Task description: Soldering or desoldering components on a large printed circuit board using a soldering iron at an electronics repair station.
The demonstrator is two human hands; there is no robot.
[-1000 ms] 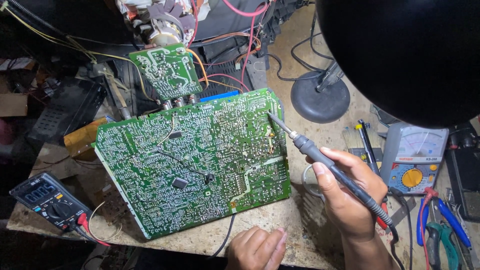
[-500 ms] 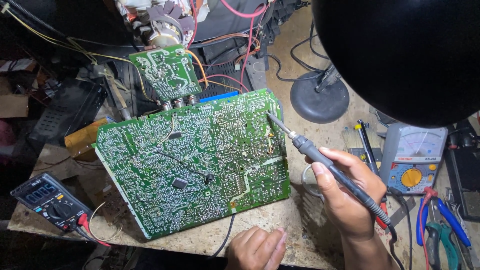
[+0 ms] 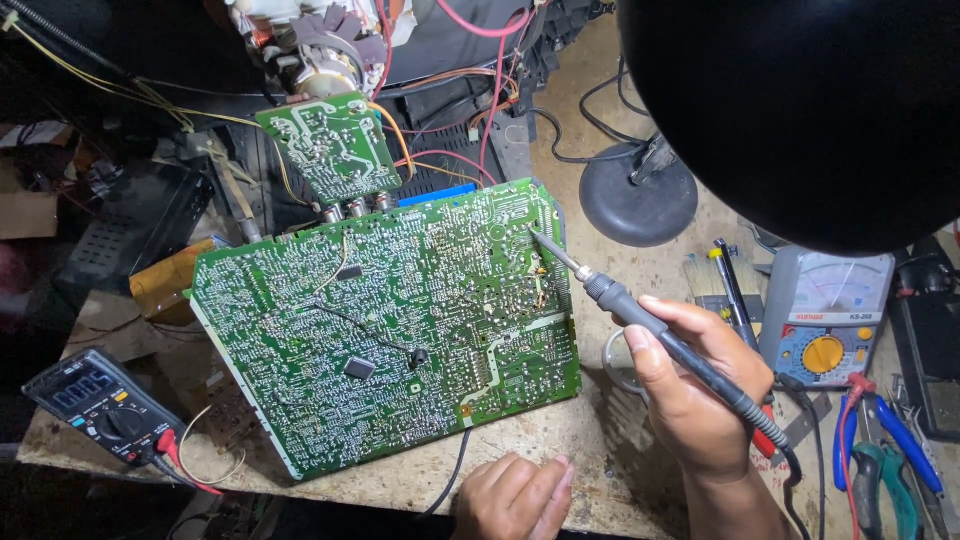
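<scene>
A large green circuit board lies solder side up on the workbench. My right hand grips a black soldering iron, and its tip touches the board near the upper right corner. My left hand rests on the bench's front edge below the board, fingers curled, holding nothing. A smaller green board hangs behind the large one, joined by coloured wires.
A digital multimeter with red and black leads lies at the front left. An analogue meter, pliers and screwdrivers sit at the right. A black lamp shade fills the upper right, its round base behind the board.
The iron tip has shifted slightly along the board's upper right area. My left hand stays where it was.
</scene>
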